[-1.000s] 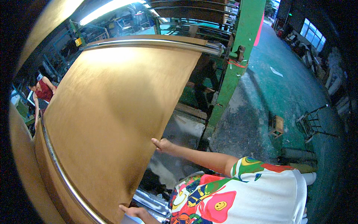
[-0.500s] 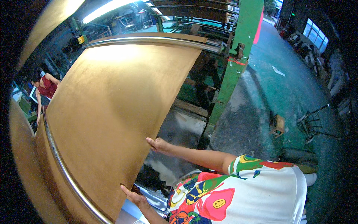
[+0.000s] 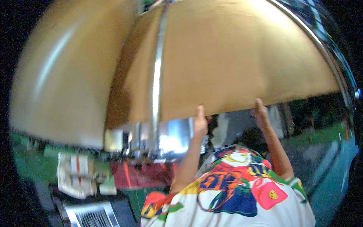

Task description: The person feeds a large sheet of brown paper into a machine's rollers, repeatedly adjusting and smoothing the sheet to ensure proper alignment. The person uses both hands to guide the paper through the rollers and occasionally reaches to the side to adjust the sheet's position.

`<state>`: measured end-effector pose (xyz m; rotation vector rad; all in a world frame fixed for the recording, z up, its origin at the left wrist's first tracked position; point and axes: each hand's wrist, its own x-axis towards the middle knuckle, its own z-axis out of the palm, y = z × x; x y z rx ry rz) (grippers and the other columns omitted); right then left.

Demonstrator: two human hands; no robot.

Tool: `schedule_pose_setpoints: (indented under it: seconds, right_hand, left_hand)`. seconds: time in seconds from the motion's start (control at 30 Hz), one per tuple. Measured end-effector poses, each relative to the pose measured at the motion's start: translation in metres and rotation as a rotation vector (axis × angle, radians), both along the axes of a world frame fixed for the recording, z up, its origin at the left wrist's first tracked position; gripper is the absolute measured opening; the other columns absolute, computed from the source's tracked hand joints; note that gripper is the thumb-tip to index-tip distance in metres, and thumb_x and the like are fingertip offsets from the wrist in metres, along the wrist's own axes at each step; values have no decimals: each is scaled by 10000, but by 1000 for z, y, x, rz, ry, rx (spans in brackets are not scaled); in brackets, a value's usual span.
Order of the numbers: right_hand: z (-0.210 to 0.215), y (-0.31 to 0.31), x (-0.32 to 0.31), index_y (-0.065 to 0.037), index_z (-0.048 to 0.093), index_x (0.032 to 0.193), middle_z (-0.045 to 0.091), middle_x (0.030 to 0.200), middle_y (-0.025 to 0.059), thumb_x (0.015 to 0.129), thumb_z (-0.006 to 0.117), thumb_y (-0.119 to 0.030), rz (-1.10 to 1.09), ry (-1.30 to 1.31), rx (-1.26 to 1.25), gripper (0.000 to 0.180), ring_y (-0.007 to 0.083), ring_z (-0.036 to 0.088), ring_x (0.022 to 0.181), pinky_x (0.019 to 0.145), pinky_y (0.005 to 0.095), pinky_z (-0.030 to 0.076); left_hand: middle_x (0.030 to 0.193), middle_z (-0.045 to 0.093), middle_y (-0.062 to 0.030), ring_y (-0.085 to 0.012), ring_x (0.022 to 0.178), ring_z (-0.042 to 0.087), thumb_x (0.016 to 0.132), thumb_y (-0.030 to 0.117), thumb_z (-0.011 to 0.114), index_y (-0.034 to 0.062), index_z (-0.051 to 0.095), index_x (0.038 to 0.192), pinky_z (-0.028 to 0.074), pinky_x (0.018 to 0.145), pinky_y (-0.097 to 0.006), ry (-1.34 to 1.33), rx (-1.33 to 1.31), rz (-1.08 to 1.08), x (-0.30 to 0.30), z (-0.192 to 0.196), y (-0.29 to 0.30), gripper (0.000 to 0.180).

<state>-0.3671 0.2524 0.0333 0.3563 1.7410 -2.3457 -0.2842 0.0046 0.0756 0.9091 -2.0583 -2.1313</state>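
Observation:
A wide tan-gold sheet (image 3: 215,64) with a smooth, leather-like face is stretched in front of me. My left hand (image 3: 200,123) is at its near edge, thumb on top and fingers curled out of sight beneath. Farther right along the same edge, my right hand (image 3: 260,113) pinches it the same way, slightly blurred. A shiny metal bar (image 3: 156,75) crosses the sheet left of my left hand. Another metal bar (image 3: 302,26) runs along its right end.
A large tan-gold roll (image 3: 60,87) fills the left side. Below it are a dark red panel (image 3: 141,176), a cream cloth-like bundle with a red stripe (image 3: 77,174) and a white grille-like object (image 3: 92,215). Dark machine parts lie under the sheet.
The view has swung left, bringing in the large roll and the red panel. The green post and co-worker seen earlier are no longer recognisable. Both hands stay at the sheet's edge.

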Motion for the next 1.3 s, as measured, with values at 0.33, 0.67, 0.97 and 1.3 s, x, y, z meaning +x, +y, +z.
schedule_pose_setpoints:
  seconds: [0.33,0.67,0.97,1.3]
  right_hand:
    - [-4,-12,4,-162,426,554,302,478,-50,855,515,-373,131,104,63,378,76,277,448,441,247,214]
    - [-25,106,-66,-103,489,1206,519,1165,-33,868,486,-304,-5,-17,-107,394,58,484,989,724,213,378]
    - [10,78,-38,-114,504,1096,530,794,-27,877,491,-324,-126,-11,-148,304,58,459,628,523,215,362]
    - [-11,70,-39,-87,452,1177,550,1063,36,874,457,-357,-138,151,103,406,168,563,896,667,308,487]
  left_hand:
    - [603,518,-23,-118,489,479,867,414,468,82,520,848,377,449,-253,235,225,188,10,-23,-22,337]
    - [598,511,-24,-119,502,486,864,380,486,83,517,842,373,448,-253,272,264,225,14,-20,-38,299]
    - [546,493,-8,-98,465,470,890,375,439,94,498,761,358,419,-230,244,228,261,22,-18,-56,315]
    - [733,527,-30,-119,603,489,856,392,491,58,524,885,402,519,-255,217,253,235,26,-20,-82,337]
